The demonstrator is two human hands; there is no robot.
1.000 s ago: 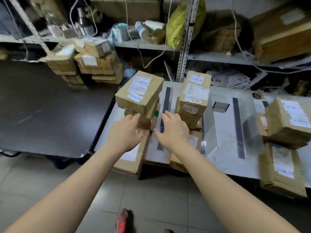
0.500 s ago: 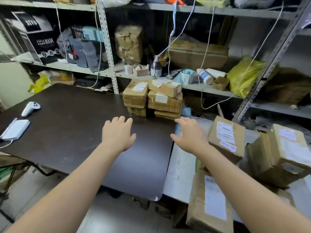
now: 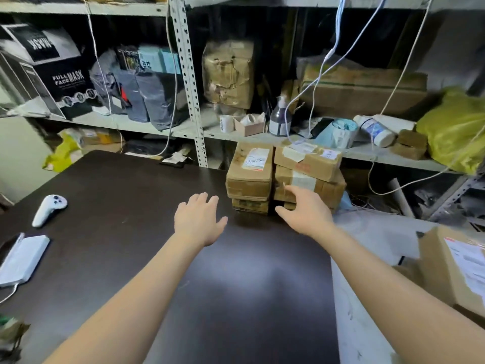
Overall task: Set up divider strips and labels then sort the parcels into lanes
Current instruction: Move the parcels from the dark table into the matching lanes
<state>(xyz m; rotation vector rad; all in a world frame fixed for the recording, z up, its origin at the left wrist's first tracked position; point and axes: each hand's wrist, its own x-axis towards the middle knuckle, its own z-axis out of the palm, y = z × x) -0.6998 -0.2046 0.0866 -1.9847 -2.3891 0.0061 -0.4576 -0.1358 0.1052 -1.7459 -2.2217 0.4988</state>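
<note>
Two stacks of brown cardboard parcels stand at the far right end of a dark table [image 3: 131, 232]. The left stack [image 3: 249, 174] carries a white label on top; the right stack [image 3: 309, 166] is taller and taped. My left hand [image 3: 199, 219] hovers open just in front of the left stack, fingers spread. My right hand [image 3: 304, 211] is open with its fingertips at the lower front of the right stack. Another labelled parcel [image 3: 456, 266] lies on the white table [image 3: 367, 298] at the right edge. No divider strips are in view.
A white controller [image 3: 49, 208] and a white flat device [image 3: 22, 258] lie on the dark table's left side. Metal shelving [image 3: 189, 82] behind holds boxes, bags, a bottle and hanging cables. A yellow bag [image 3: 456, 127] sits on the shelf at the right.
The view has swung left from the white table with strips and parcels to the dark table. Both hands have moved forward to the two parcel stacks at its far end.
</note>
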